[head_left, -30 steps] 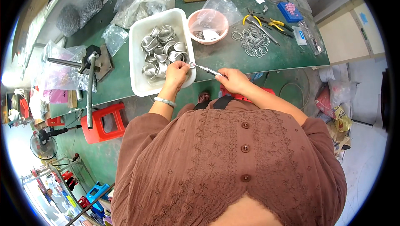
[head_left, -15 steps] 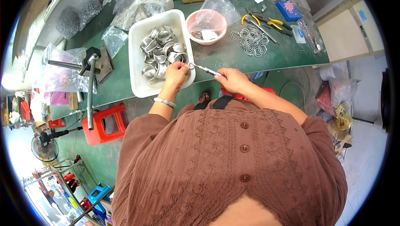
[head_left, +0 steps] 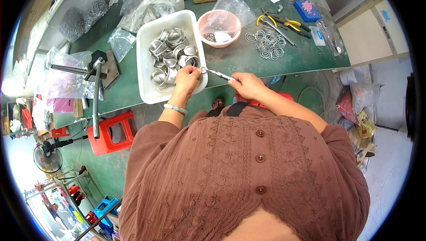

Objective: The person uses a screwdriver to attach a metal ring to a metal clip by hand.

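Note:
My left hand [head_left: 188, 80] is closed over the right rim of a white plastic tub [head_left: 143, 72], pinching a small metal ring [head_left: 203, 69] between thumb and fingertips. Inside the tub lie several curved, shiny metal pieces [head_left: 171, 56]. In my right hand [head_left: 249, 85] is a slim pen-shaped tool [head_left: 224, 76], silver with dark parts. Its thin tip points left and meets the ring or comes very close to it; exact contact is too small to make out.
Behind the tub's right side stands a pink bowl [head_left: 230, 41] with a clear bag in it. Farther right are loose metal rings [head_left: 268, 44], yellow-handled pliers [head_left: 293, 24] and a blue box [head_left: 306, 12]. A metal bending stand [head_left: 104, 70] rises at left, above a red stool [head_left: 111, 134].

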The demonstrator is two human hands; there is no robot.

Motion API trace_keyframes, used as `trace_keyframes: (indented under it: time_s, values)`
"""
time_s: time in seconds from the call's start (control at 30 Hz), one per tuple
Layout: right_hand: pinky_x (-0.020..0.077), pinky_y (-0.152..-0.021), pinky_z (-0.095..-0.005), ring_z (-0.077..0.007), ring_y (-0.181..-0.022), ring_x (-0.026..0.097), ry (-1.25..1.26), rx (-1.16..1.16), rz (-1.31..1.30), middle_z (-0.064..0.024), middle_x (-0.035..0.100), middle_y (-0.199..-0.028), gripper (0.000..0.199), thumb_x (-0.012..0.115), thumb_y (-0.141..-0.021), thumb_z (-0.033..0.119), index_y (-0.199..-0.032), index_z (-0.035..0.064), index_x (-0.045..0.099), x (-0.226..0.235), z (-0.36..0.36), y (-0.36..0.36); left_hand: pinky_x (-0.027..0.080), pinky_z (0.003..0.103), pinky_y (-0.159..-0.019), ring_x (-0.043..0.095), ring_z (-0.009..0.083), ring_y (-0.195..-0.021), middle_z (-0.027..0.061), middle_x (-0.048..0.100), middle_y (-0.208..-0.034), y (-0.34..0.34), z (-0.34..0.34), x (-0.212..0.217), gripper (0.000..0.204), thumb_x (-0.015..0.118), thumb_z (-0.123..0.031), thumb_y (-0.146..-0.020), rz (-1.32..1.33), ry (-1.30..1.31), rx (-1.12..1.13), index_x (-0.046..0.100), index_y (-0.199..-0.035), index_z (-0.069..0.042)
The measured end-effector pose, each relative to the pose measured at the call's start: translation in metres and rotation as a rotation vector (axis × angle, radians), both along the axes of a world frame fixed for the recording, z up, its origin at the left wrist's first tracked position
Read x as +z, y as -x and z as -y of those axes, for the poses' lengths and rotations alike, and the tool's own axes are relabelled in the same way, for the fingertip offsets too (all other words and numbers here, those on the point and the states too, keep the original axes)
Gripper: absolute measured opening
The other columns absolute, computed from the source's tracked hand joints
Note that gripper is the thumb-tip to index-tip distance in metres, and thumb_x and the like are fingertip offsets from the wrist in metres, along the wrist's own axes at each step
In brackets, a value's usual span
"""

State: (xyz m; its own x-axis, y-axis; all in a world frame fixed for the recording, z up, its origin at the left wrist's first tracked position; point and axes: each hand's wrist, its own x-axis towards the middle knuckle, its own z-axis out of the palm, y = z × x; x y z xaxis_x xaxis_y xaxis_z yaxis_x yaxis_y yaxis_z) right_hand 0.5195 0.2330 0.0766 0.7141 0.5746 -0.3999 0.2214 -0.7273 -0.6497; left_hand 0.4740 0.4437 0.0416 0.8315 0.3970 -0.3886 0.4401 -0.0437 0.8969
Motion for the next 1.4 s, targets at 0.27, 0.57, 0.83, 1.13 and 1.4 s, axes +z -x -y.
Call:
trace_keyframes:
  time_s: [0.27,0.57,0.83,1.13,1.4]
  values:
    - [0.0431,-0.070,-0.0416,-0.0339,-0.081,0.056,0.005,-0.001,0.001,-0.0163,0.060,-0.082,0.030,0.048,-0.080,0.034,-0.094,0.0097,0.059,-0.002,0.000,0.000,0.027,0.019,-0.042,0.037,0.0039,-0.047,-0.0028,0.050,-0.059,0.000,0.000,0.000,0.009,0.058,-0.010,-0.076,0.005,-0.017,-0.007,0.059,-0.071,-0.003]
    - [0.0430,-0.070,-0.0422,-0.0342,-0.082,0.056,0.025,0.003,-0.002,-0.0167,0.060,-0.083,0.030,0.047,-0.080,0.034,-0.094,0.0097,0.058,0.000,0.000,0.000,0.036,0.024,-0.048,0.043,0.0079,-0.052,0.0001,0.052,-0.058,0.000,-0.002,-0.001,0.011,0.061,-0.011,-0.072,-0.014,0.009,-0.001,0.060,-0.069,0.000]
    - [0.0431,-0.070,-0.0425,-0.0346,-0.082,0.056,0.026,-0.001,0.000,-0.0169,0.060,-0.082,0.031,0.047,-0.080,0.035,-0.094,0.0096,0.058,-0.002,0.000,-0.001,0.027,0.020,-0.043,0.037,0.0043,-0.048,-0.0028,0.050,-0.059,0.000,-0.001,-0.001,0.010,0.058,-0.011,-0.076,-0.007,-0.016,-0.002,0.059,-0.071,-0.002]
    - [0.0432,-0.068,-0.0411,-0.0337,-0.079,0.056,-0.016,-0.043,-0.009,-0.0163,0.060,-0.080,0.030,0.048,-0.080,0.035,-0.092,0.0094,0.059,-0.001,0.000,0.000,0.037,0.024,-0.049,0.044,0.0082,-0.052,0.0009,0.053,-0.058,0.000,0.000,0.009,0.011,0.061,-0.011,-0.072,-0.047,-0.023,-0.007,0.060,-0.070,0.000]
    - [0.0432,-0.069,-0.0416,-0.0338,-0.080,0.056,0.010,-0.014,0.005,-0.0162,0.060,-0.081,0.030,0.048,-0.080,0.034,-0.092,0.0088,0.058,-0.001,0.001,0.000,0.037,0.024,-0.049,0.045,0.0087,-0.052,0.0012,0.054,-0.059,-0.001,-0.004,-0.006,0.012,0.060,-0.011,-0.073,0.005,-0.016,-0.008,0.060,-0.070,0.000]
